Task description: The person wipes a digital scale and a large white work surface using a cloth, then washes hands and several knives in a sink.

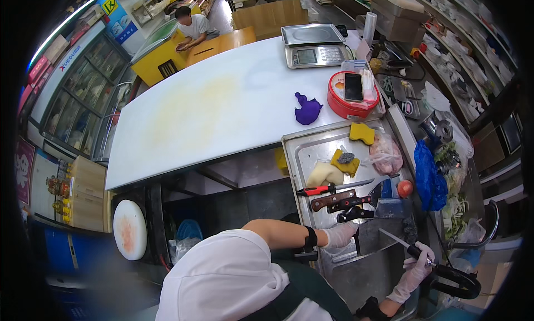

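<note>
- A black-handled narrow metal tool (pixel 394 237) is gripped in the gloved right hand (pixel 421 260), fingers closed round the handle; its tip is pointed toward the left hand, over the near end of the tray (pixel 303 151).
- The gloved left hand (pixel 339 235) is held half curled beside a dark flat piece (pixel 371 239); whether it is gripped cannot be told.
- Just beyond, knives (pixel 332 200) and a red-handled rod (pixel 317 191) are laid side by side in the tray.
- Farther back, a yellow sponge (pixel 362 133) and a bag of meat (pixel 386 155) are set there.
- On the white table (pixel 194 110), a purple cloth (pixel 307 111), red tin (pixel 345 106) and scale (pixel 315 55) are placed.
- Beyond the table, a person (pixel 194 27) is seen seated.
</note>
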{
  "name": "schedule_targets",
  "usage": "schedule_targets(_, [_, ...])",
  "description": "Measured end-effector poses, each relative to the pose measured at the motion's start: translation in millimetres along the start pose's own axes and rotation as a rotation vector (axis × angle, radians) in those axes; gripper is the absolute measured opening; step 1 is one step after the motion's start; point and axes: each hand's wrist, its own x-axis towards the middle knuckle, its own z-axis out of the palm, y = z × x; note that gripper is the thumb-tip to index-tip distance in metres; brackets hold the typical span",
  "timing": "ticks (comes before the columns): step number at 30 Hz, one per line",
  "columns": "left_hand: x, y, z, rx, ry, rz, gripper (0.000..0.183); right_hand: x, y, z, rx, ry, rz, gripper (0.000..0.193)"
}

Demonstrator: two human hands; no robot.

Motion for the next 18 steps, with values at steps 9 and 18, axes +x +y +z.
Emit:
schedule_targets(9, [-9, 41, -43, 0.317, 0.093, 0.008, 0.019, -3, -1, 2, 0.058, -0.006, -0.026, 0.025])
schedule_targets(18, [13, 11, 11, -0.372, 0.253, -0.003, 0.017, -9, -1, 4, 0.185, -0.052, -0.017, 0.032])
